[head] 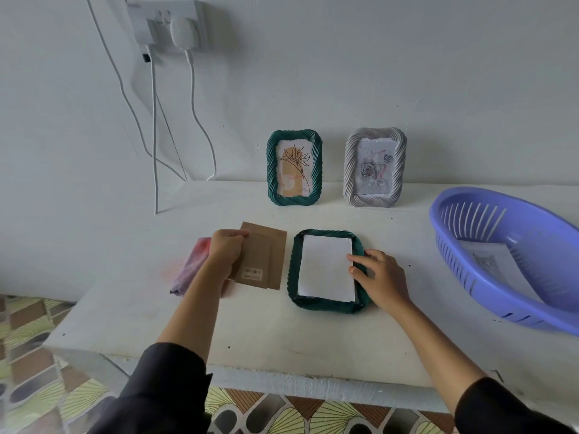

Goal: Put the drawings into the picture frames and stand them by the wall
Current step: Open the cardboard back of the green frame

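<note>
Green frame [326,305] lies face down mid-counter [282,339], long axis 12 to 6, with the drawing [326,267] seated in it, blank white back up. Right hand [379,274] rests at its 3 o'clock, fingers loosely straight on sheet edge and rim. Brown backing board [263,258] lies at the frame's 9 o'clock, gripped by the left hand [225,252], which is nearer it. Likely next: board goes onto the frame.

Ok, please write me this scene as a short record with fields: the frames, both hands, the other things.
standing: green frame and white frame, upright by the wall, a drawing in each
flat frame: green, face down on the table, white sheet in it
left hand: grips brown board
right hand: fingers rest on the sheet's right edge
basket: purple, far right, holds a print
cloth: pinkish, beside left hand
</note>
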`<state>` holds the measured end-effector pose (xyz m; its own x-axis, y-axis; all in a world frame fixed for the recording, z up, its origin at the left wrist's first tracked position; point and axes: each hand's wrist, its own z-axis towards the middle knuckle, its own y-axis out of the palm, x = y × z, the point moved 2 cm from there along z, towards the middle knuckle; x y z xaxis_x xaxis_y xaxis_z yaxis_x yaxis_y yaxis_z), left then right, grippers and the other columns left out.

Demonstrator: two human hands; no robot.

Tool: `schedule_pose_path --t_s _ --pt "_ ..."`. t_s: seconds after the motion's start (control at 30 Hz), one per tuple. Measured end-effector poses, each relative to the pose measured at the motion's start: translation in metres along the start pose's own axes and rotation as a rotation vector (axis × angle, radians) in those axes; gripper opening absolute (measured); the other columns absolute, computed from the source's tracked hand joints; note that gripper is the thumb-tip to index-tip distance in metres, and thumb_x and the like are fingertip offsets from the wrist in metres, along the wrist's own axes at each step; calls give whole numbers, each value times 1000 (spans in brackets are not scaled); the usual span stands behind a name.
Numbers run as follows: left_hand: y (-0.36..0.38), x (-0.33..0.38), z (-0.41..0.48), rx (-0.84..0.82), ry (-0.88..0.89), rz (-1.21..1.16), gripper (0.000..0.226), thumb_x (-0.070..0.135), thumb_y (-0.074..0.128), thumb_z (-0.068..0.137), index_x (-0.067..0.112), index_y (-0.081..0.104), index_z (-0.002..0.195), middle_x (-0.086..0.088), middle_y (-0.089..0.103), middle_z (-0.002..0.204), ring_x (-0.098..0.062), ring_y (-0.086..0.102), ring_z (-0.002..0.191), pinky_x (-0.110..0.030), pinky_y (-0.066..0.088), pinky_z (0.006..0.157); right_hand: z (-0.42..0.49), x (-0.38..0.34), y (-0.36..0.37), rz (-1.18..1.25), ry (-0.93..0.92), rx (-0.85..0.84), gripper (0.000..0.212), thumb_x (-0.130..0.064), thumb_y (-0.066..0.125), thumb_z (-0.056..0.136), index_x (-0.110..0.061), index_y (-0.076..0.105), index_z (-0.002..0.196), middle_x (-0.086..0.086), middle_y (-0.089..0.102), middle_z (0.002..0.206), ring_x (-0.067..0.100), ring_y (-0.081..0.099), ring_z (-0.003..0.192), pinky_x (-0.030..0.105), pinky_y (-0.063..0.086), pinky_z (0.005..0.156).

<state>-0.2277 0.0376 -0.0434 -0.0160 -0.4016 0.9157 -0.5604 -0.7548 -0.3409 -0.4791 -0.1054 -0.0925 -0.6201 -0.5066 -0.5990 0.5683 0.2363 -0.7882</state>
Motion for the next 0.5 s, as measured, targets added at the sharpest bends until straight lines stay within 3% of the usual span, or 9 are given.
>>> schedule_pose_path --t_s 0.1,0.17,0.33,0.43,0.5 --pt "4 -1 -7 -11 11 79 37 3 39 91 16 68 111 -11 63 100 -19 58 71 -30 53 63 0 -1 0 -2 -1 3 29 -31 57 88 -32 64 117 2 51 133 19 43 125 30 32 102" --pt "9 -1 -10 -21 29 131 39 1 36 92 11 63 118 -14 63 108 -24 59 78 -30 52 63 0 -2 0 1 4 5 29 -31 57 88 -32 64 117 2 51 133 19 42 125 31 32 103" --pt "19 -1 -15 -13 131 402 37 5 35 93 12 59 120 -12 61 120 -26 59 92 -31 50 69 -1 -2 -1 -3 3 2 30 -31 56 89 -32 63 117 2 50 134 19 42 126 32 33 103" --pt "29 0 -19 66 132 559 36 8 37 92 16 63 116 -9 63 112 -24 60 88 -30 48 60 -1 -3 -2 3 7 1 30 -30 56 89 -32 63 118 2 50 135 18 42 126 31 32 103" --pt "36 1 -21 101 152 701 35 8 40 92 16 62 118 -11 59 118 -28 55 103 -37 52 74 -2 -4 -2 4 10 2 30 -30 57 89 -32 63 118 2 50 134 18 42 126 30 31 103"
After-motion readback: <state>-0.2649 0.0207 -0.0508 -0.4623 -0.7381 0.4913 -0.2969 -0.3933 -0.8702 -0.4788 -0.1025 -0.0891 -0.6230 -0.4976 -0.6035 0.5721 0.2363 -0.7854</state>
